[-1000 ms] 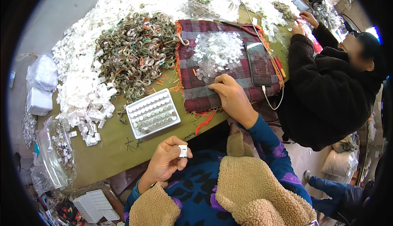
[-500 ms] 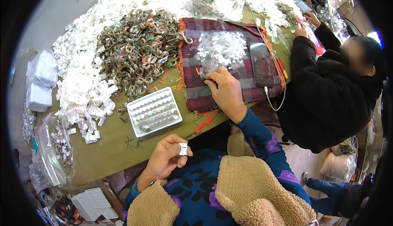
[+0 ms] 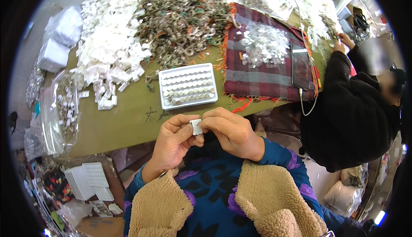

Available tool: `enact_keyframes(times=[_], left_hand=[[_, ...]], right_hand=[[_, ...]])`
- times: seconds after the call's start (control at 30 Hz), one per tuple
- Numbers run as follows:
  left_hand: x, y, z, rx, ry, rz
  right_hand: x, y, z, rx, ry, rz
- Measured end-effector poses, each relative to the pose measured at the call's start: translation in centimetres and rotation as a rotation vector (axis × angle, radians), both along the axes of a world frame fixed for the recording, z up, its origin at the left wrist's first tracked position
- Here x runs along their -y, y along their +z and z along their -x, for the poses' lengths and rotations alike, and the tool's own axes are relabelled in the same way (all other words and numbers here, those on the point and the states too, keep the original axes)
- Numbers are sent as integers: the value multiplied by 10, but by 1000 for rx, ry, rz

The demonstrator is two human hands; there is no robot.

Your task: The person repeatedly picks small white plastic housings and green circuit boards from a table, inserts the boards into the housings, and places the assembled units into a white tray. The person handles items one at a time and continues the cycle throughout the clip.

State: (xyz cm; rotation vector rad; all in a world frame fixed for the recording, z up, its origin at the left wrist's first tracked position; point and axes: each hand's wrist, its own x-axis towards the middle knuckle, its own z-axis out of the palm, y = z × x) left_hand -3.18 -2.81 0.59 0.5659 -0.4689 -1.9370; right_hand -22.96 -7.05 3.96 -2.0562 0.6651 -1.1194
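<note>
My left hand (image 3: pixel 174 140) pinches a small white square plastic piece (image 3: pixel 196 126) with a dark mark on its face. At its right side my right hand (image 3: pixel 234 132) has thumb and fingertips pressed together against it; anything tiny between those fingertips is too small to make out. Just beyond my hands lies a white tray (image 3: pixel 165 101) with rows of small round pale pieces. To its right, a heap of thin transparent flakes (image 3: pixel 265 44) rests on a folded plaid cloth (image 3: pixel 257 84).
A phone (image 3: pixel 301 67) with a white cable lies on the cloth's right side. Behind the tray are a pile of brownish coiled strips (image 3: pixel 180 27) and a heap of white plastic pieces (image 3: pixel 109 50). Plastic bags (image 3: pixel 64 112) hang at the left. A co-worker in black (image 3: pixel 343 112) sits at right.
My right hand has left the flake heap and come down to the white piece in my left hand. The left hand has risen a little, and the view has shifted.
</note>
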Motion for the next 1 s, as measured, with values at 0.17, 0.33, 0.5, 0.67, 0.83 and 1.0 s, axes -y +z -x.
enact_keyframes(times=[0.17, 0.33, 0.5, 0.67, 0.83, 1.0], left_hand=[[-13, 9, -6, 56, 49, 13], [-16, 11, -7, 17, 30, 5], [-16, 11, -5, 2, 29, -10], [-17, 12, 1, 158, 63, -48], [-19, 8, 13, 387, 168, -1], [-17, 8, 2, 197, 165, -88]], right_hand=[[-5, 4, -12, -26, 9, 72], [-13, 7, -12, -37, -4, 52], [-13, 6, -13, -54, -35, 17], [-8, 12, -4, -216, 82, 171], [-18, 9, -10, -291, -3, 95], [-17, 4, -18, -79, -109, -258]])
